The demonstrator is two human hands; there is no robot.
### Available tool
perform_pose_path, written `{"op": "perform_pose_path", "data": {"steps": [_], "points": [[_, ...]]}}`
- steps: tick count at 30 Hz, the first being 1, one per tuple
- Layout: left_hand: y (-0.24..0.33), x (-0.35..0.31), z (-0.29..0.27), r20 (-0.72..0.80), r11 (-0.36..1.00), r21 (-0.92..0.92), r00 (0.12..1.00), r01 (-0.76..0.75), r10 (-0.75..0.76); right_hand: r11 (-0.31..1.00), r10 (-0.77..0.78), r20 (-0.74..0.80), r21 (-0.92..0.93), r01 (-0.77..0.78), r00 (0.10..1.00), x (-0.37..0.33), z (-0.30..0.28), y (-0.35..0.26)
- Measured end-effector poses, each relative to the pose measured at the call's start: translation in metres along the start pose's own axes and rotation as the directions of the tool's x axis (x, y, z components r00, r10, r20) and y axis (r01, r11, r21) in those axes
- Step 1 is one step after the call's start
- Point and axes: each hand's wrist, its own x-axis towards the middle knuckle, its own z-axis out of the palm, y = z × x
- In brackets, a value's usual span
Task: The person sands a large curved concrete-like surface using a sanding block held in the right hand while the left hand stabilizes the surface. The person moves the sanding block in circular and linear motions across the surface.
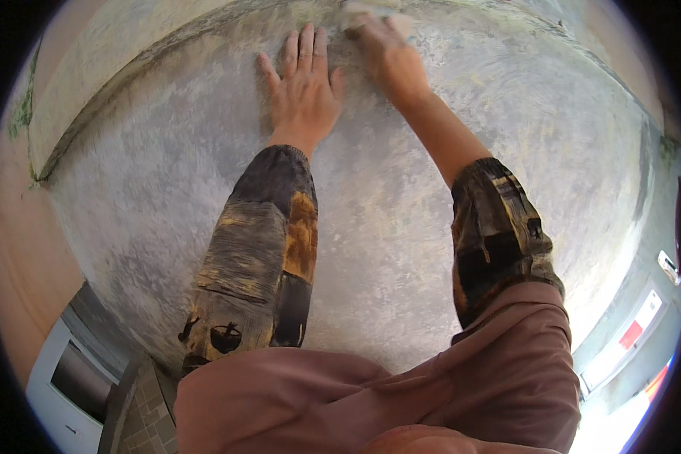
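My left hand (303,91) lies flat on a grey, mottled concrete surface (371,227), its fingers spread and dusted with pale grey at the tips. Nothing is in it. To its right, my right hand (393,64) reaches to the far edge of the picture with its fingers bent over a pale, whitish piece (372,9) that looks like a cloth or a pad. That piece is blurred and partly hidden by the fingers, so its exact kind does not show. Both forearms wear dark patterned sleeves.
A raised ledge (121,106) borders the concrete along the far left. At lower left is a pale blue door (72,378) with a dark panel, beside brick-patterned paving (147,408). On the right is a grey wall (632,310) with a bright opening.
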Motion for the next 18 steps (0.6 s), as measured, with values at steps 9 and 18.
{"op": "perform_pose_path", "data": {"steps": [9,18], "points": [[0.001,0.0,-0.001,0.047,0.998,0.029,0.997,0.056,-0.057,0.989,-0.047,0.046,0.141,0.04,0.998,0.022,0.002,-0.024],[0.002,-0.002,-0.003,0.071,0.995,0.086,0.995,0.056,-0.063,0.985,-0.134,0.037,0.117,0.129,0.99,0.023,0.021,-0.007]]}}
